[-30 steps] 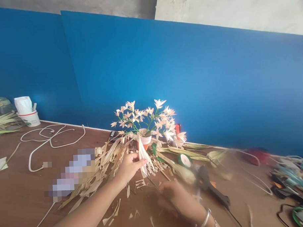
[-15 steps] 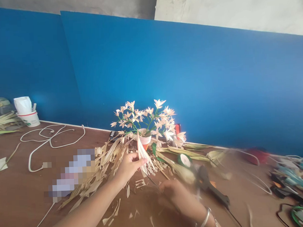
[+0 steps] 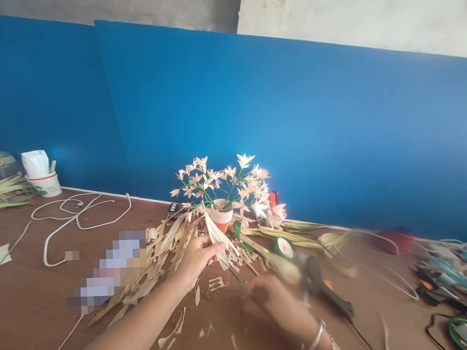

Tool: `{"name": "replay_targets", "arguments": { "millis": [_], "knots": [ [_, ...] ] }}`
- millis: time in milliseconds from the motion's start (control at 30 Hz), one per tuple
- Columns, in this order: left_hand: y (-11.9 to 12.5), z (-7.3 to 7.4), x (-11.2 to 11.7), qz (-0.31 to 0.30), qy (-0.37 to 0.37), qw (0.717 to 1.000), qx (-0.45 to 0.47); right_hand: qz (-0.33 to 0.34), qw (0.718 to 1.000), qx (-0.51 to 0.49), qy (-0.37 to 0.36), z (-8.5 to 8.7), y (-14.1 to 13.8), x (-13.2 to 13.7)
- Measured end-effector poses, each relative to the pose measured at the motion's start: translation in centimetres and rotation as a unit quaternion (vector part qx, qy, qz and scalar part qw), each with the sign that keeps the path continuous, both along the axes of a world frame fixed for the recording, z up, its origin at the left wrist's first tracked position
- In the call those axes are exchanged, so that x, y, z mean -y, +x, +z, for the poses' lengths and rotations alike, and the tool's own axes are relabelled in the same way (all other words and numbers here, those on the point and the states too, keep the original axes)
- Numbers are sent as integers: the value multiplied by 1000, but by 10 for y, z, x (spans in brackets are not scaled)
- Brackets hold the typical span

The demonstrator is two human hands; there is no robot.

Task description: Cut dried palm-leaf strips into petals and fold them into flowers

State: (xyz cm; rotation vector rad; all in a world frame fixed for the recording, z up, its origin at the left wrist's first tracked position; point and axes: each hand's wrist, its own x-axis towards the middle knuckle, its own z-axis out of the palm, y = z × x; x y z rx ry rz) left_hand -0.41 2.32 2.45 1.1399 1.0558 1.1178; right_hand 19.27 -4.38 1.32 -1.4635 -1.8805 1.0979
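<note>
My left hand (image 3: 201, 257) pinches a pale dried corn husk (image 3: 216, 232) between thumb and fingers, its narrow tip leaning up and left. My right hand (image 3: 274, 298), slightly blurred, is closed around a thin dark metal tool (image 3: 239, 279); its kind is unclear. The tool's far end reaches the lower part of the husk below my left thumb. Just beyond the husk stands a stack of paper cups (image 3: 221, 216) holding husk flowers (image 3: 253, 187) on green stems. Husk strips (image 3: 165, 249) lie heaped beside my left hand.
A black glue gun (image 3: 327, 289) and a green tape roll (image 3: 285, 247) lie right of my hands. White cables (image 3: 77, 213) and a white cup (image 3: 46, 182) are at left. Tools and cords (image 3: 447, 280) crowd the right. A blue partition (image 3: 254, 108) closes off the back.
The husk's tip has swung left, away from the cups, so it leans more. My right hand and the tool have barely shifted.
</note>
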Motion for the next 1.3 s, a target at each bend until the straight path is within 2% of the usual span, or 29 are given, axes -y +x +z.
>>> {"name": "replay_targets", "arguments": {
  "millis": [367, 600, 800, 900, 1067, 1300],
  "knots": [
    [2, -1, 4, 10, 7, 1000, -5, -12, 994, -60, -88, -13, 3, -1],
    [5, -5, 4, 30, 10, 999, 14, -18, 997, -43, -54, -10, 1, 0],
    [8, -10, 5, 58, 15, 998, 36, -32, 995, -17, -92, -3, -3, 1],
    [11, -12, 8, 75, 17, 996, 34, -38, 995, -20, -85, -2, -5, 2],
    [14, -17, 11, 97, 9, 994, 50, -33, 997, -37, -65, -2, -6, 3],
    [17, -19, 15, 123, 0, 989, 78, -30, 994, -64, -81, -9, -5, 2]
  ]
}}
